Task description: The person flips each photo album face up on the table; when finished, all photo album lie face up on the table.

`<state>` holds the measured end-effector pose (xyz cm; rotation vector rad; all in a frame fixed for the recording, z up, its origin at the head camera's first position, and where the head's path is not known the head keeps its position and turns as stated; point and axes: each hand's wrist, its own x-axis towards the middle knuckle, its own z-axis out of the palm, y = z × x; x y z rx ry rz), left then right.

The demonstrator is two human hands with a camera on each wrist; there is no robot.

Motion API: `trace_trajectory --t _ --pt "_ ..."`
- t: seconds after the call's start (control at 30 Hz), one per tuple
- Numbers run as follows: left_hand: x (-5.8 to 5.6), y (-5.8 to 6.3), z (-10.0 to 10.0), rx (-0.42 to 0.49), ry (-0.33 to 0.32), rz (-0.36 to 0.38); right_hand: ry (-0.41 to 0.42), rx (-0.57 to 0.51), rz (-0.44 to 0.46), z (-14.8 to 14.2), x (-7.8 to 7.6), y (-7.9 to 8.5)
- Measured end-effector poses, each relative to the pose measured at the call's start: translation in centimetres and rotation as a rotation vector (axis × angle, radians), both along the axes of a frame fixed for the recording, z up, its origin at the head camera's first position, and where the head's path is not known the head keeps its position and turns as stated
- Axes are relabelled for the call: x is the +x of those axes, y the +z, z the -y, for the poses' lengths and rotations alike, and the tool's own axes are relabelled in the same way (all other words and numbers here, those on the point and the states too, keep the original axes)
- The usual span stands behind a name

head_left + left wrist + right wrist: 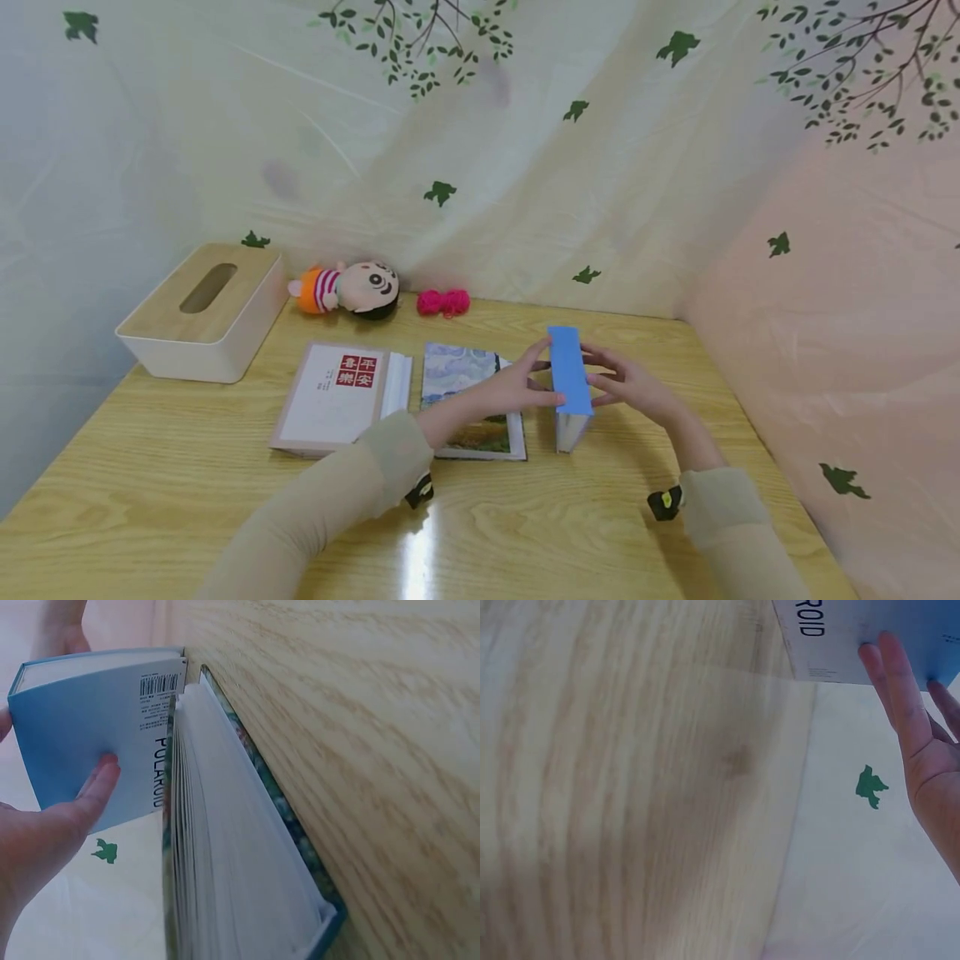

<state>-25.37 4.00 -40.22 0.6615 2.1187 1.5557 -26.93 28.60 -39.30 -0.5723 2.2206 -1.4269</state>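
Note:
A blue photo album [570, 371] with "POLAROID" on its cover stands upright on the table, spine up. My left hand [517, 387] is against its left cover, thumb [101, 787] straight on the blue surface and a fingertip at the spine edge. From the other side my right hand [630, 387] presses its right cover with extended, spread fingers [904, 697]. Just left of it, partly behind my left forearm, lies an album with a painted landscape cover [457, 367]; its white page edges [225, 847] show in the left wrist view.
Farther left lies a white album [330, 408] with a red character block. Behind are a tissue box [202, 308] with a wooden lid, a plush doll [348, 290] on its side and a pink yarn bundle [443, 302]. A leaf-printed cloth [495, 167] backs the wooden table [525, 533].

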Motion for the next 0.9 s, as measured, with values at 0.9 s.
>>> trace_trajectory --t 0.9 --pt "-0.5 -1.2 2.2 0.078 -0.046 0.077 -0.005 0.221 -0.027 0.4 -0.1 -2.7"
